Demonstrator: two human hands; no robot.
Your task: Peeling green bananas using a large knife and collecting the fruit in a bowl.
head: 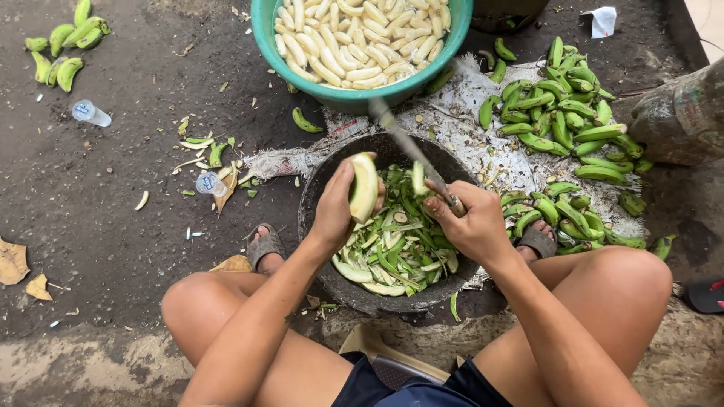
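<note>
Sitting low with knees spread over a dark round basin (317,226), looking straight down at the work. Gripping a half-peeled banana (363,188) in the left hand (335,207), fingers clamped around its lower part, the pale flesh facing up and a strip of green skin remaining along one edge. Clutching a knife (411,151) in the right hand (471,222), fist closed tight on the handle, the blade slanting up and away toward the rim of the green tub (264,34). Holding both just above the basin, the banana at its left side, the knife crossing its middle. Filling the basin with green peel strips (400,245) and a few pale pieces. Heaping peeled whitish bananas (358,38) in the green tub directly beyond the basin. Piling unpeeled green bananas (562,113) on a worn sack (467,98) to the right, more of them lying by the right foot. Resting a small separate bunch (64,45) at far left on the dark ground, near a clear plastic cup (90,113) lying on its side.
</note>
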